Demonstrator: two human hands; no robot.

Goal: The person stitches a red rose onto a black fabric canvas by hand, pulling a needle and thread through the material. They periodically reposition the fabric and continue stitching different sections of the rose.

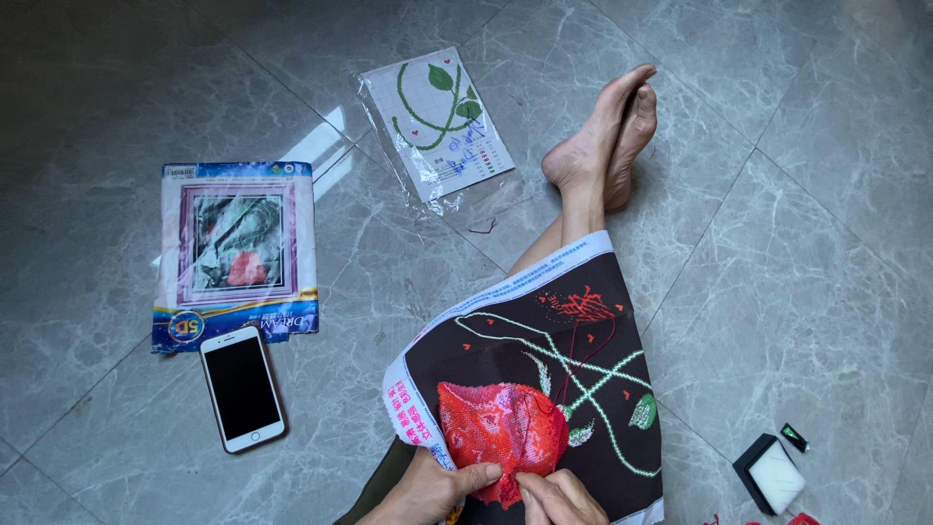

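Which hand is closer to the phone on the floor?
Left. The left hand pinches the cloth's edge, on the phone's side; the right hand is farther off.

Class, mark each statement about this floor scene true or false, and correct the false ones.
1. Both hands touch the cloth. True: the left hand and right hand pinch the black cloth at its red patch.
2. The phone's screen is lit. False: the phone is dark.
3. The phone lies below the kit packet. True: it sits just under the packet.
4. The pattern sheet lies on the cloth. False: the sheet lies on the floor, apart.
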